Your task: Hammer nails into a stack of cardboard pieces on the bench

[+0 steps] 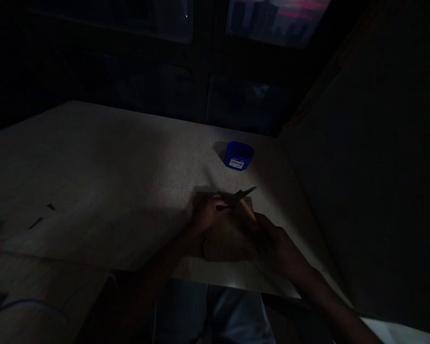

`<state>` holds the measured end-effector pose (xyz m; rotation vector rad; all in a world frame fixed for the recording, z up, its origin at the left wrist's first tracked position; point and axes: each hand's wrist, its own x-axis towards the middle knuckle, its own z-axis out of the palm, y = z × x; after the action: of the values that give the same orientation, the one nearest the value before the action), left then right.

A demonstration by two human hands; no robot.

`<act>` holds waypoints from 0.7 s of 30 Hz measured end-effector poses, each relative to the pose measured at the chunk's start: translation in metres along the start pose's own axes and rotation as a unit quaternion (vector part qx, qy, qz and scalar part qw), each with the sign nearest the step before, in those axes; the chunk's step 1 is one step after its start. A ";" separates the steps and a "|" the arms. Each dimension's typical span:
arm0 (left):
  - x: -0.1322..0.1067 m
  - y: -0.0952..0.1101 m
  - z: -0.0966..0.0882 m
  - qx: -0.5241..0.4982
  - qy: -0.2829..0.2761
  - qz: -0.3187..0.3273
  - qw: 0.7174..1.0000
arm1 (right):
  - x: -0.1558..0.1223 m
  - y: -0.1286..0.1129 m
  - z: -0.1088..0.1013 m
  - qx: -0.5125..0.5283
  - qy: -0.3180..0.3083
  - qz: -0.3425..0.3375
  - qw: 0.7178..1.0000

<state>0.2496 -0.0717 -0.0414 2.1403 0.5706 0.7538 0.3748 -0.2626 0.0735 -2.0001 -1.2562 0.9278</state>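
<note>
The light is very dim and detail is lost. My left hand [209, 210] is closed around a bladed tool [241, 195] with a dark handle; its pale tip points up and to the right. Whether it is a knife or scissors I cannot make out. A brown cardboard piece [222, 239] lies beneath my hands on the table. My right hand [274, 239] grips a tan strip [248, 210] at the right side, its lit edge near the blade. The fingers of this hand are mostly in shadow.
A blue plastic tub [238, 156] with a white label stands beyond my hands on the pale table [129, 157]. Two small dark items [36, 222] lie far left. A dark wall panel [372, 167] rises at the right, and windows [275, 21] are behind the table.
</note>
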 end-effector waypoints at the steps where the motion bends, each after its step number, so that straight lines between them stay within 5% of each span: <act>1: 0.000 0.000 0.000 0.006 -0.004 0.000 1.000 | 0.001 0.001 0.000 0.000 -0.012 0.005 1.000; 21: 0.000 -0.005 0.003 -0.003 -0.003 0.001 1.000 | 0.002 -0.004 -0.001 0.003 0.023 -0.009 1.000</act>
<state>0.2513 -0.0702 -0.0473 2.1365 0.5622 0.7499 0.3744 -0.2597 0.0771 -1.9909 -1.2443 0.8710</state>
